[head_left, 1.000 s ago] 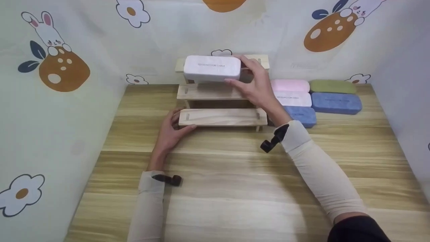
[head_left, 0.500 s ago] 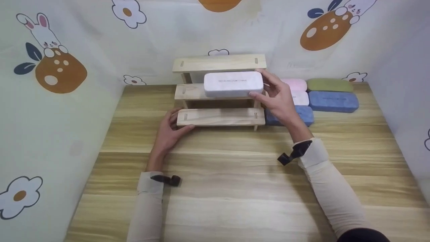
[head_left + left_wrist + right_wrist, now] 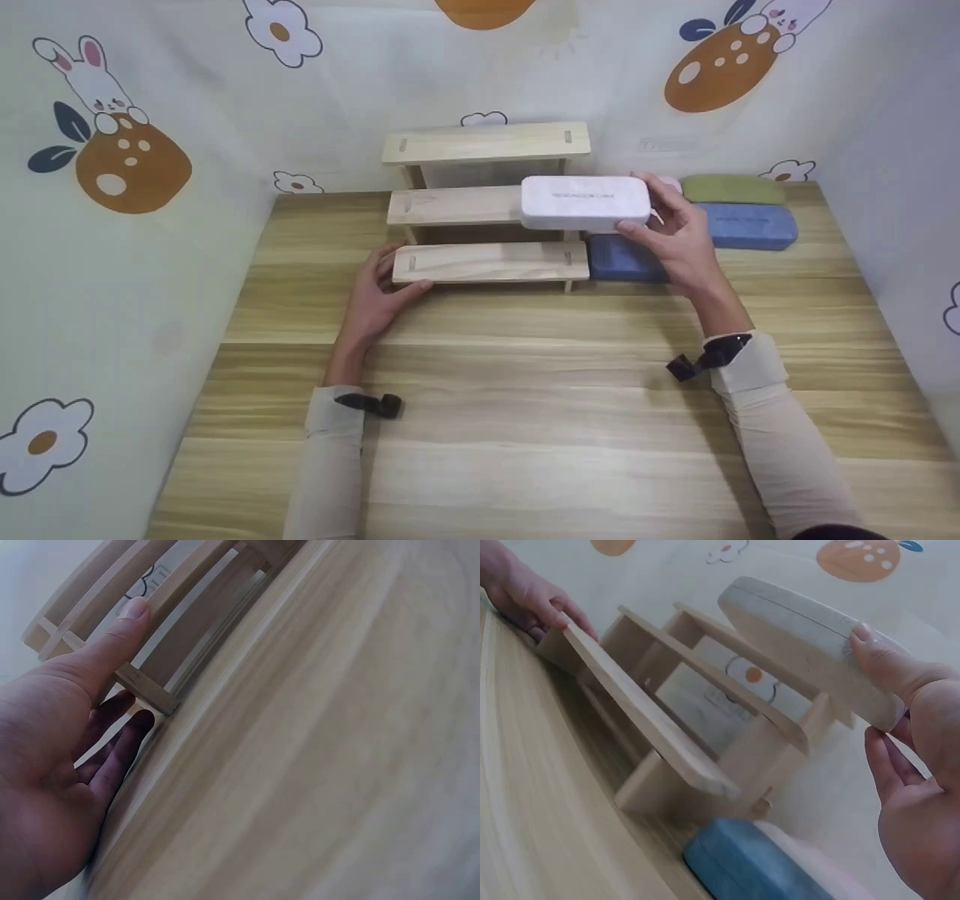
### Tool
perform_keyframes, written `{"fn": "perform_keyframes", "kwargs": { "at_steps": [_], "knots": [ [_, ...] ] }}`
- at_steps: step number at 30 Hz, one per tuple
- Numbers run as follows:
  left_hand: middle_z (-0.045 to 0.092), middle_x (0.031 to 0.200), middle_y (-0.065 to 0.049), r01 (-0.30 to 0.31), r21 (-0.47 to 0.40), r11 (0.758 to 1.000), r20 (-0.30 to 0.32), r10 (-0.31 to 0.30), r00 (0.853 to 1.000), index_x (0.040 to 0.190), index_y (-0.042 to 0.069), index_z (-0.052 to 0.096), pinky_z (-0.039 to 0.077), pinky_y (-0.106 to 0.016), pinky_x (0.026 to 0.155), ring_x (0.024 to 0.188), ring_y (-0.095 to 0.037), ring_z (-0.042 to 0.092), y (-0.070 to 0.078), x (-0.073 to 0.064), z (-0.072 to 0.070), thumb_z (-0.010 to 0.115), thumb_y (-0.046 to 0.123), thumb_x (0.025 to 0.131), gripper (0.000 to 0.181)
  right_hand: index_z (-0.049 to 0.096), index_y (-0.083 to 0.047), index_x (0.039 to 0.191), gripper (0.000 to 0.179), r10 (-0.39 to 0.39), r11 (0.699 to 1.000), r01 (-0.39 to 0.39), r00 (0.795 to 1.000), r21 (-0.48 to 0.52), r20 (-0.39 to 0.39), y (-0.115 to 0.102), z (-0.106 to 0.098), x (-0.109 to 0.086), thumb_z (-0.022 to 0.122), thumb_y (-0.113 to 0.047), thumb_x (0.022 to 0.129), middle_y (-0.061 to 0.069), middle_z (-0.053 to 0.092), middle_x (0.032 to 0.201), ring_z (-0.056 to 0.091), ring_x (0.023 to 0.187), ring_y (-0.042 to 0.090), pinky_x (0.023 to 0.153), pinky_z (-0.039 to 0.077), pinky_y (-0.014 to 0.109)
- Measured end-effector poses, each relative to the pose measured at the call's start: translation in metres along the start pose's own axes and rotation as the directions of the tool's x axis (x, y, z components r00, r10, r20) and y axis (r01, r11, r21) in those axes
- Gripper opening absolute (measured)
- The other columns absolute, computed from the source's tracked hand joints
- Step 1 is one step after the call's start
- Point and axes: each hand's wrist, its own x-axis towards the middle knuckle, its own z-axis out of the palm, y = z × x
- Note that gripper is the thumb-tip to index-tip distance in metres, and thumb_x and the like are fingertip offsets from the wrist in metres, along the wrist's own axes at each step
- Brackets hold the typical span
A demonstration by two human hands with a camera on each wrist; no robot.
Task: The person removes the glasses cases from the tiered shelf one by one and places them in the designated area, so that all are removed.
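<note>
A three-step wooden rack [image 3: 487, 262] stands against the back wall, its steps bare. My left hand [image 3: 375, 296] grips the left end of the lowest step. In the left wrist view the thumb of that hand [image 3: 67, 720] lies along the step's front edge, with some fingers loose beside the leg. A white glasses case [image 3: 585, 199] with small dark print hangs level in the air before the rack's right end. My right hand [image 3: 682, 244] pinches its right end between thumb and fingers. The right wrist view shows the seam along this closed case [image 3: 802, 645].
Right of the rack lie a blue case [image 3: 621, 259], another blue case [image 3: 754, 226], a green case [image 3: 733, 189] and a pink case [image 3: 667, 182], mostly hidden by my right hand. A patterned wall covering [image 3: 360, 105] surrounds the wood-grain table [image 3: 510, 420].
My right hand has carried the white glasses case from in front of the top step rightward and toward me, uncovering the top step. My left hand stays on the rack.
</note>
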Motion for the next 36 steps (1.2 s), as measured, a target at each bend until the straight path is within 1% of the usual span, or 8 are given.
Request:
{"fn": "perform_keyframes", "kwargs": {
  "at_steps": [6,11,15,18,23,29,32,36],
  "knots": [
    [0.068,0.151,-0.003,-0.001,0.002,1.0,0.005,0.001,1.0,0.155,0.018,0.051,0.052,-0.027,0.111,0.134,-0.021,0.067,0.002,0.001,0.0,0.097,0.029,0.084,0.085,0.057,0.0,0.154,0.072,0.057,0.997,-0.053,0.996,0.053,-0.067,-0.003,-0.03,-0.013,0.076,0.022,0.087,0.011,0.058,0.155,0.06,0.135,0.021,0.106,0.058,0.025],
    [0.067,0.153,-0.006,-0.005,-0.001,1.0,0.002,0.005,1.0,0.156,0.016,0.051,0.052,-0.027,0.112,0.136,-0.023,0.066,0.001,0.002,0.002,0.096,0.025,0.084,0.086,0.051,0.003,0.157,0.072,0.074,0.993,-0.067,0.994,0.092,-0.076,-0.007,-0.055,-0.024,0.071,0.022,0.091,0.014,0.053,0.16,0.06,0.135,0.024,0.103,0.059,0.027],
    [0.067,0.153,-0.005,-0.007,-0.002,1.0,0.014,0.007,1.0,0.155,0.017,0.051,0.051,-0.029,0.113,0.136,-0.022,0.066,0.001,0.002,0.003,0.096,0.026,0.085,0.085,0.048,0.003,0.159,0.071,0.078,0.99,-0.067,0.993,0.126,-0.087,-0.01,-0.077,-0.035,0.067,0.023,0.094,0.018,0.043,0.166,0.06,0.136,0.025,0.104,0.058,0.028],
    [0.068,0.151,-0.003,-0.009,0.005,1.0,0.013,0.009,1.0,0.154,0.018,0.053,0.052,-0.03,0.113,0.135,-0.02,0.067,0.002,0.003,0.003,0.097,0.029,0.084,0.083,0.046,0.003,0.16,0.071,0.073,0.985,-0.055,0.992,0.164,-0.105,-0.013,-0.093,-0.043,0.063,0.024,0.095,0.019,0.039,0.166,0.062,0.135,0.024,0.104,0.058,0.028],
    [0.068,0.15,-0.002,-0.011,0.007,1.0,0.011,0.01,1.0,0.154,0.018,0.053,0.052,-0.027,0.111,0.134,-0.018,0.067,0.002,0.003,0.004,0.097,0.032,0.084,0.084,0.044,0.006,0.161,0.071,0.068,0.968,-0.033,0.988,0.249,-0.136,-0.014,-0.114,-0.051,0.059,0.027,0.095,0.016,0.044,0.16,0.065,0.13,0.022,0.103,0.059,0.027],
    [0.068,0.151,-0.001,-0.009,0.008,1.0,0.005,0.009,1.0,0.154,0.017,0.053,0.052,-0.023,0.109,0.136,-0.017,0.065,0.001,0.002,0.003,0.096,0.032,0.085,0.084,0.04,0.006,0.162,0.072,0.073,0.946,-0.027,0.988,0.323,-0.133,-0.013,-0.133,-0.06,0.054,0.029,0.096,0.016,0.044,0.159,0.064,0.129,0.022,0.101,0.061,0.03],
    [0.067,0.152,-0.002,-0.013,0.011,1.0,-0.006,0.013,1.0,0.154,0.017,0.053,0.052,-0.024,0.109,0.135,-0.017,0.066,0.0,0.001,0.0,0.097,0.03,0.084,0.083,0.037,0.004,0.165,0.074,0.09,0.944,-0.047,0.989,0.326,-0.118,-0.012,-0.144,-0.065,0.052,0.029,0.097,0.015,0.04,0.161,0.067,0.128,0.024,0.102,0.06,0.032],
    [0.066,0.154,-0.003,-0.015,0.013,1.0,-0.002,0.015,1.0,0.154,0.017,0.052,0.051,-0.026,0.112,0.137,-0.018,0.065,-0.001,0.001,-0.001,0.097,0.031,0.084,0.084,0.036,0.002,0.166,0.074,0.099,0.949,-0.062,0.989,0.31,-0.108,-0.013,-0.16,-0.075,0.051,0.028,0.098,0.014,0.031,0.169,0.07,0.126,0.024,0.102,0.06,0.03]
  ]
}}
